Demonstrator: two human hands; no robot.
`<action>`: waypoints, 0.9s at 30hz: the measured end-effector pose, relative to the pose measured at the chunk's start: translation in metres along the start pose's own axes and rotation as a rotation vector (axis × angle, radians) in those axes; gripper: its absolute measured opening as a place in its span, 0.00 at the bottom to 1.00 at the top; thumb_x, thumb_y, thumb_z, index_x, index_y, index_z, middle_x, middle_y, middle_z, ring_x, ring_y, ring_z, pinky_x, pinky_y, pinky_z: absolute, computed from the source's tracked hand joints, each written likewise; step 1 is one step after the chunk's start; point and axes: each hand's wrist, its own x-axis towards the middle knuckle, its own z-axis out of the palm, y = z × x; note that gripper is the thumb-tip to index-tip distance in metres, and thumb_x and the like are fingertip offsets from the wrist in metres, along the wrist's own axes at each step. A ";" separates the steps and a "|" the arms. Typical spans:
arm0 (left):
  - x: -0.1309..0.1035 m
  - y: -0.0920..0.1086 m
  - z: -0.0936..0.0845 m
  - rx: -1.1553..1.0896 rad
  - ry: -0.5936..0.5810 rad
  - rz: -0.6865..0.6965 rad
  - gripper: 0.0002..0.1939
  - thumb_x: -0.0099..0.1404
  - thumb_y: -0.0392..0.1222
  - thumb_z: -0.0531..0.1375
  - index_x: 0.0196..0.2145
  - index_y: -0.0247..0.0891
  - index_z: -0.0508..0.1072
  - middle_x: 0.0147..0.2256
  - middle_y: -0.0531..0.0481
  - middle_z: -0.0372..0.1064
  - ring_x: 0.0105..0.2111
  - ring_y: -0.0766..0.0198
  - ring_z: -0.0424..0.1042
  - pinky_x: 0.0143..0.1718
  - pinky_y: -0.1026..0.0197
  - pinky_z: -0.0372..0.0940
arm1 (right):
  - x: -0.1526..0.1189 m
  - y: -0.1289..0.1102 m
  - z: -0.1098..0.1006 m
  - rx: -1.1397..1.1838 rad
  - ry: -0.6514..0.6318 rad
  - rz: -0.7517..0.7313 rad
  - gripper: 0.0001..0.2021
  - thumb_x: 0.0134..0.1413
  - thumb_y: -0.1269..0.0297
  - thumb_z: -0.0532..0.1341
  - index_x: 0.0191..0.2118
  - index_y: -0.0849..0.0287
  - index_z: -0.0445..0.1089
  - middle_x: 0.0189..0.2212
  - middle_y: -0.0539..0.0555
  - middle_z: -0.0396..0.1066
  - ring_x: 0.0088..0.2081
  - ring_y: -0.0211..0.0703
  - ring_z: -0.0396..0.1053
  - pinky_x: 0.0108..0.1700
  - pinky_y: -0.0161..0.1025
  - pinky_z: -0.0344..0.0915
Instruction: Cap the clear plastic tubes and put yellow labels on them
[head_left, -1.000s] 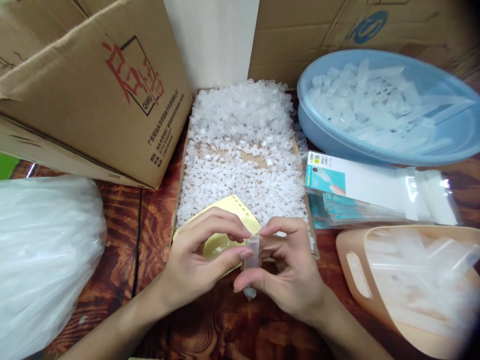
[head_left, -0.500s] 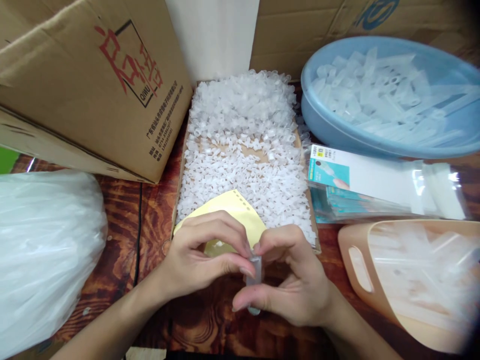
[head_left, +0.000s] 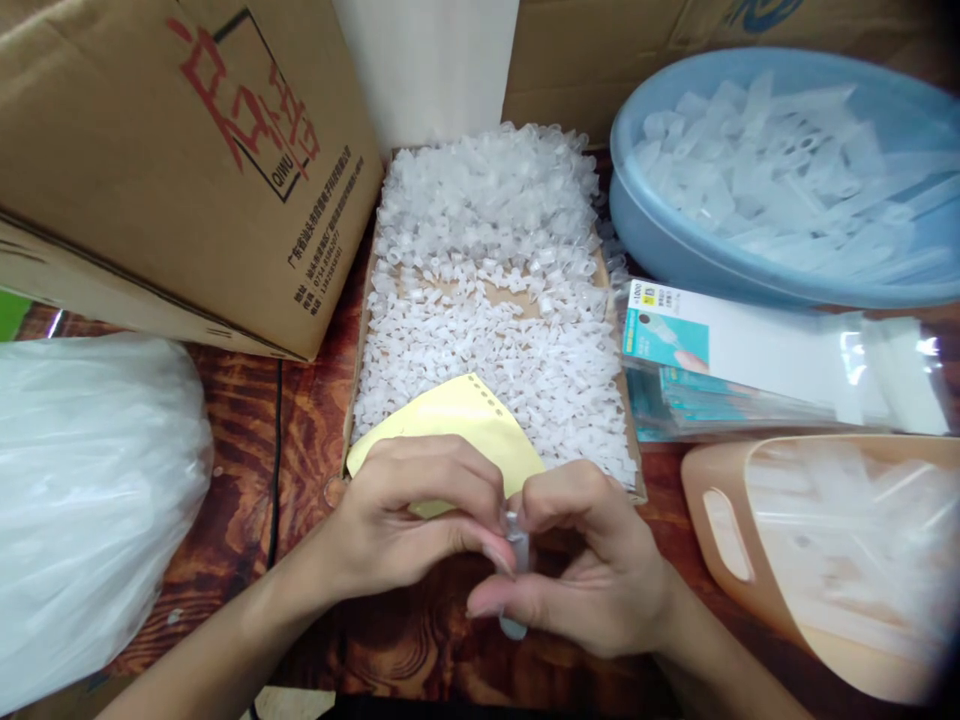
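A small translucent plastic tube (head_left: 516, 545) is held upright between both hands, over the near edge of the dark wooden table. My left hand (head_left: 427, 515) pinches its upper end between thumb and fingers. My right hand (head_left: 592, 560) curls round it from the other side, index finger at the top and thumb lower down. The fingers partly hide the tube. Just beyond the hands, a yellow sheet of paper (head_left: 457, 420) with a row of holes lies on a shallow cardboard tray (head_left: 634, 470) of small white plastic pieces (head_left: 480, 350) and clear caps (head_left: 487, 200).
A large cardboard box (head_left: 187, 180) stands at the left, above a white plastic bag (head_left: 97, 500). On the right are a blue basin (head_left: 637, 235) of clear plastic parts, a stack of printed packets (head_left: 772, 345) and a beige basket (head_left: 705, 470) holding more tubes.
Both hands have shifted slightly down and right with the tube still between them. The camera view has tilted a little. Nothing has been let go.
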 end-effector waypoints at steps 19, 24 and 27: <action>0.002 0.000 0.003 -0.010 0.032 0.021 0.06 0.62 0.34 0.72 0.34 0.34 0.78 0.31 0.48 0.78 0.31 0.65 0.77 0.36 0.66 0.74 | 0.001 -0.002 0.001 0.052 0.016 0.037 0.17 0.54 0.63 0.76 0.44 0.50 0.70 0.24 0.43 0.71 0.19 0.34 0.65 0.21 0.31 0.62; 0.000 0.000 0.003 -0.005 0.014 0.028 0.07 0.62 0.33 0.72 0.35 0.34 0.77 0.32 0.48 0.77 0.32 0.65 0.77 0.37 0.65 0.73 | 0.003 0.000 -0.001 0.016 0.015 -0.026 0.17 0.53 0.65 0.76 0.44 0.51 0.70 0.23 0.43 0.70 0.19 0.33 0.64 0.20 0.31 0.62; -0.001 -0.001 0.003 -0.010 0.007 0.037 0.07 0.63 0.33 0.72 0.35 0.35 0.76 0.31 0.48 0.77 0.32 0.65 0.76 0.37 0.64 0.73 | 0.003 0.001 0.000 0.011 0.019 -0.035 0.16 0.55 0.64 0.75 0.44 0.51 0.70 0.23 0.42 0.69 0.19 0.33 0.63 0.20 0.31 0.61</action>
